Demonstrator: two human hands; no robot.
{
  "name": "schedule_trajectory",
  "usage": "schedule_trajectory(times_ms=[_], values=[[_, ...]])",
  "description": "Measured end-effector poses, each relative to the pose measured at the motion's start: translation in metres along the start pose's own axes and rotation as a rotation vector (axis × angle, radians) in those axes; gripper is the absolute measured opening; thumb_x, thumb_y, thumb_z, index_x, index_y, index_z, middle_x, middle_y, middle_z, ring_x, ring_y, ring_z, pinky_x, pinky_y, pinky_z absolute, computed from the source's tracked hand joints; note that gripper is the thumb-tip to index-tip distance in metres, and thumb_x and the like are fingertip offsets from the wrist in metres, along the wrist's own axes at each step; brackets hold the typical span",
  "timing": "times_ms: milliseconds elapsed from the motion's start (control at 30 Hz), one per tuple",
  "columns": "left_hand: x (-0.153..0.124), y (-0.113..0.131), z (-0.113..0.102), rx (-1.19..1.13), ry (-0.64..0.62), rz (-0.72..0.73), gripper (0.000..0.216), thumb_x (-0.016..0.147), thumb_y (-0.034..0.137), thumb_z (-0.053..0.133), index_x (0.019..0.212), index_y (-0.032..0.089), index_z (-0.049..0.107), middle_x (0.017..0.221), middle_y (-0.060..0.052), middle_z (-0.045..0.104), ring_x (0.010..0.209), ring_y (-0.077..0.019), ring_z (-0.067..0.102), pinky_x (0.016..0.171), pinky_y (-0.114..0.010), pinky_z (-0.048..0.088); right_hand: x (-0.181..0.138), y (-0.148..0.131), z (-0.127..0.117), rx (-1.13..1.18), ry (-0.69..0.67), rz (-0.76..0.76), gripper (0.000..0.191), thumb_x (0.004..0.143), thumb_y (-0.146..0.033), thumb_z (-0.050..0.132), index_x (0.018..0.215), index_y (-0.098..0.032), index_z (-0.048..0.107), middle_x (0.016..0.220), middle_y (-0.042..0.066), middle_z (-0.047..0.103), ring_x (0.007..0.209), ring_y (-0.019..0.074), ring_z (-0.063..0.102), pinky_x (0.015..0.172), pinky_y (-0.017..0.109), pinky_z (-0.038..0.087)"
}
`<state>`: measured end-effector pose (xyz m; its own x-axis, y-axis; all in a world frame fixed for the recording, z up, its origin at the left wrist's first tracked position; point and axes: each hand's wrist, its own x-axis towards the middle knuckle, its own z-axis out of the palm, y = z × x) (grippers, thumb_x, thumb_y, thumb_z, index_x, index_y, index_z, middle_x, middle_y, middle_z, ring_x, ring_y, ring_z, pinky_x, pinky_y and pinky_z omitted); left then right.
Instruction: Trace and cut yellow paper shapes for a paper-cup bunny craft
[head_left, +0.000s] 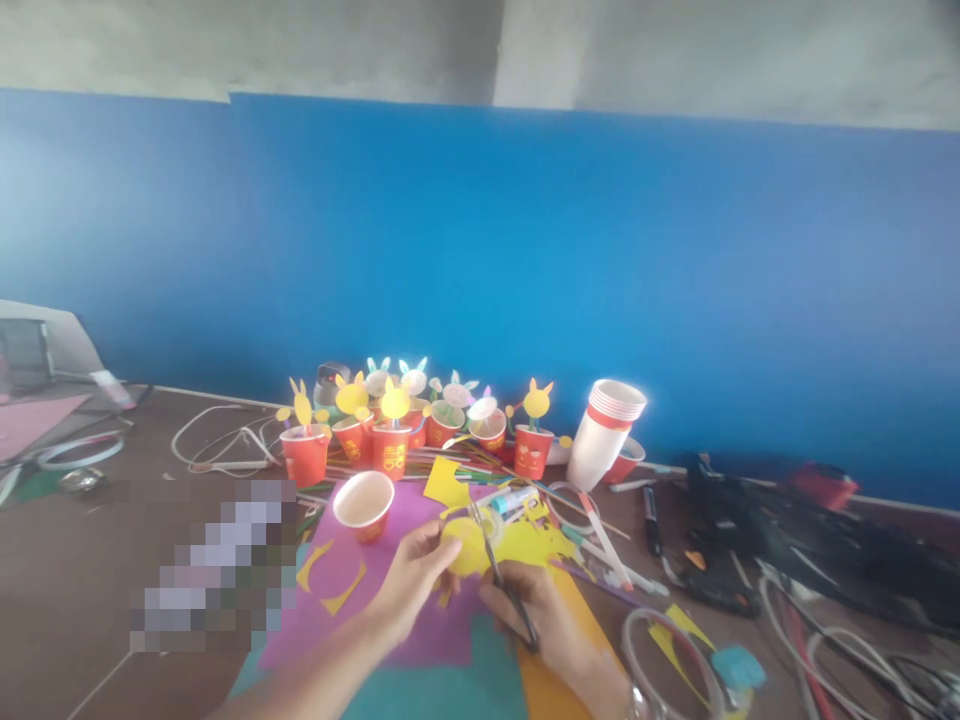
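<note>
My left hand (pixel 421 572) pinches a round piece of yellow paper (pixel 468 546) over a purple sheet (pixel 360 620). In my right hand (pixel 531 606) is a pair of scissors (pixel 501 580), its dark handles gripped and its blades at the right edge of the yellow disc. Whether the blades touch the paper I cannot tell. Curved yellow offcuts (pixel 345 588) lie on the purple sheet to the left. A red paper cup (pixel 365 505) with a white inside stands just beyond my left hand. More yellow scraps (pixel 529 540) are heaped to the right of the disc.
At the back, several red cups (pixel 305 458) hold paper rabbit-like figures. A leaning stack of white cups (pixel 600 430) stands right of them. Teal (pixel 435 690) and orange sheets (pixel 555 680) lie underneath. Cables (pixel 810 640), a marker (pixel 651 520) and a black bag-like heap (pixel 810 540) are at right.
</note>
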<state>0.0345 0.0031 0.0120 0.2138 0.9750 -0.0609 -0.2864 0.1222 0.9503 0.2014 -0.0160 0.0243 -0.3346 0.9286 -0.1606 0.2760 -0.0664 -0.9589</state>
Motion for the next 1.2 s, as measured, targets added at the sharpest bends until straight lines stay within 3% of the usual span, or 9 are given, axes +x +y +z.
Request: schedule_trajectory(times_ms=[767, 1000, 1067, 1133, 1200], values=[[0.001, 0.002, -0.002, 0.003, 0.014, 0.002, 0.026, 0.072, 0.039, 0.066, 0.073, 0.013, 0.061, 0.053, 0.001, 0.058, 0.039, -0.0088, 0.049, 0.036, -0.018, 0.035, -0.003, 0.001, -0.001, -0.140, 0.009, -0.019, 0.046, 0.076, -0.065, 0.046, 0.061, -0.022, 0.044, 0.046, -0.005, 0.042, 0.039, 0.0105, 0.042, 0.040, 0.021, 0.031], [0.002, 0.003, -0.003, 0.021, 0.022, -0.023, 0.028, 0.070, 0.040, 0.067, 0.075, 0.013, 0.061, 0.054, 0.001, 0.059, 0.038, -0.0075, 0.047, 0.037, -0.018, 0.034, 0.000, 0.006, -0.004, -0.174, 0.007, 0.000, 0.039, 0.077, -0.051, 0.053, 0.056, -0.021, 0.042, 0.043, -0.007, 0.036, 0.035, 0.0085, 0.038, 0.037, 0.020, 0.027], [0.002, 0.005, -0.004, 0.036, 0.043, -0.016, 0.028, 0.069, 0.040, 0.067, 0.074, 0.013, 0.060, 0.053, 0.002, 0.058, 0.039, -0.0073, 0.046, 0.038, -0.018, 0.034, -0.001, 0.002, -0.009, -0.207, 0.024, 0.018, 0.031, 0.077, -0.046, 0.055, 0.064, -0.020, 0.047, 0.045, -0.007, 0.039, 0.035, 0.0091, 0.040, 0.037, 0.020, 0.028], [0.003, 0.008, -0.006, 0.047, 0.083, -0.001, 0.028, 0.069, 0.039, 0.068, 0.074, 0.014, 0.058, 0.052, 0.003, 0.055, 0.039, -0.0070, 0.045, 0.039, -0.018, 0.034, -0.003, -0.004, -0.019, -0.296, 0.084, 0.014, 0.023, 0.075, -0.041, 0.057, 0.080, -0.019, 0.053, 0.049, -0.007, 0.045, 0.038, 0.0107, 0.042, 0.038, 0.021, 0.029], [0.004, 0.010, -0.008, 0.060, 0.121, 0.019, 0.028, 0.069, 0.039, 0.068, 0.078, 0.015, 0.057, 0.053, 0.004, 0.054, 0.039, -0.0070, 0.044, 0.040, -0.019, 0.033, -0.006, -0.010, -0.031, -0.510, 0.158, -0.047, 0.016, 0.074, -0.034, 0.059, 0.080, -0.020, 0.053, 0.049, -0.006, 0.047, 0.044, 0.0126, 0.045, 0.043, 0.023, 0.029]])
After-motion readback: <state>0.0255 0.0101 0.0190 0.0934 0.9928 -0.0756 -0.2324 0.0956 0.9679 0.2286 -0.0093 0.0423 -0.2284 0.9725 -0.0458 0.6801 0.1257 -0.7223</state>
